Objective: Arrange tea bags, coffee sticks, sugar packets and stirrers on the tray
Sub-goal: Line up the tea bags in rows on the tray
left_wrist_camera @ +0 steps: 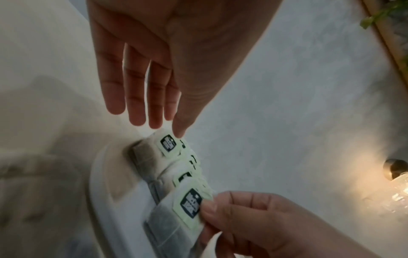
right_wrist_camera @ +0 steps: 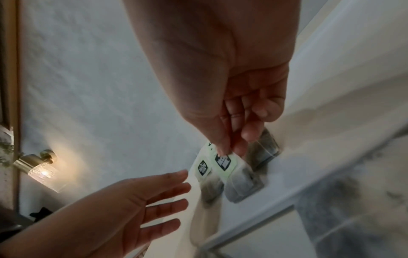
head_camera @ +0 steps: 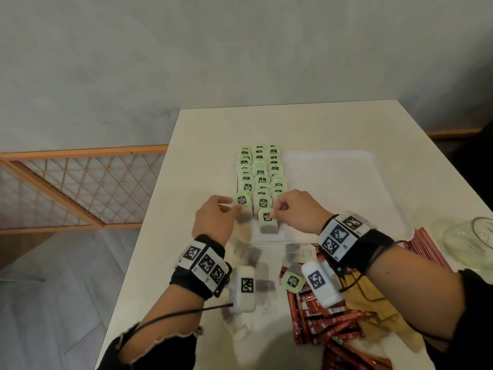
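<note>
A white tray [head_camera: 333, 188] lies on the white table, its left part filled with three columns of green-tagged tea bags [head_camera: 260, 172]. My right hand [head_camera: 280, 209] pinches the tag of a tea bag [head_camera: 267, 218] at the near end of the middle column; the right wrist view shows this pinch [right_wrist_camera: 223, 161]. My left hand [head_camera: 229, 206] is beside the front tea bag of the left column [head_camera: 244, 200]. Its fingers [left_wrist_camera: 154, 104] are straight, and the thumb tip touches that bag's tag [left_wrist_camera: 167, 143]. The tray rim [left_wrist_camera: 95, 183] shows under the bags.
Loose tea bags [head_camera: 250, 255] lie on the table near the tray's front edge. Red coffee sticks [head_camera: 333, 324] and yellow packets [head_camera: 373, 311] are piled under my right forearm. Red stirrers [head_camera: 426, 247] and a glass jar [head_camera: 469, 239] are at the right. The table's left edge runs beside my left arm.
</note>
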{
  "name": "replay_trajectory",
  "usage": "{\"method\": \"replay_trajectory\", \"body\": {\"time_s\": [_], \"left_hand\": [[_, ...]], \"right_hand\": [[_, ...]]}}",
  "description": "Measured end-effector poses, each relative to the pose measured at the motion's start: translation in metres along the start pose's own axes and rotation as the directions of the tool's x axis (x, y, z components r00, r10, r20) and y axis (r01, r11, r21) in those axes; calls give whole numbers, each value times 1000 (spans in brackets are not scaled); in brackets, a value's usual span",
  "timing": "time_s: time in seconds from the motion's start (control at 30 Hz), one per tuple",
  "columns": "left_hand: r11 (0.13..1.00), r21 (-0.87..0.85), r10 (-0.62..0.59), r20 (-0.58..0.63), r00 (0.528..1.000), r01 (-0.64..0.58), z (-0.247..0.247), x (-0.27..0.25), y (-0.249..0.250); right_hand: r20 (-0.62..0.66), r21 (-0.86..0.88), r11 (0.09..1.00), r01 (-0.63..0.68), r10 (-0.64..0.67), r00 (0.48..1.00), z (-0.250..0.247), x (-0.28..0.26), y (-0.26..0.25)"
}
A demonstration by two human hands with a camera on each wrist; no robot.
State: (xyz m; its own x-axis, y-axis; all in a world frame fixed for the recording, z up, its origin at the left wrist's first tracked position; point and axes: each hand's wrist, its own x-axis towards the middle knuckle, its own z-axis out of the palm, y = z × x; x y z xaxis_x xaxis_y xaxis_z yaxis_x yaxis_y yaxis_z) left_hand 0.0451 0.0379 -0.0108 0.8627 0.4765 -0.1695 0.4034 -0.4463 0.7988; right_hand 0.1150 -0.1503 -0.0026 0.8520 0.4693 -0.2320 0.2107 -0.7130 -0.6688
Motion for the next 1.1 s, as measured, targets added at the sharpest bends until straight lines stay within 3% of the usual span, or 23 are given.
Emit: {"method": "replay_trajectory", "body": {"time_s": [0.23,0.53,0.67,0.73,0.93,1.1], "left_hand": [[990,140,-2,116,993,-15,0,27,6],[972,229,10,161,987,-47,-10,15,9],[875,479,-109,338,935,-71,-18,-9,0],[847,524,-144,390,909,-91,-15,-23,-1],[862,495,-116,403,908,-110,-4,-37,-6],[886,443,-30,354,935,-139,-11,-48,-5]], "right_hand": [[-142,52,999,-8,16,990,6,12,1],[-155,149,989,-21,44,987,6,5,1],[-149,123,992,10,8,989,2,-17,-2],[-139,104,994,18,-4,990,2,-27,-2],[-70,94,994,56,-50,996,12,-53,0],[-10,90,990,111,-110,994,23,-69,-5]]}}
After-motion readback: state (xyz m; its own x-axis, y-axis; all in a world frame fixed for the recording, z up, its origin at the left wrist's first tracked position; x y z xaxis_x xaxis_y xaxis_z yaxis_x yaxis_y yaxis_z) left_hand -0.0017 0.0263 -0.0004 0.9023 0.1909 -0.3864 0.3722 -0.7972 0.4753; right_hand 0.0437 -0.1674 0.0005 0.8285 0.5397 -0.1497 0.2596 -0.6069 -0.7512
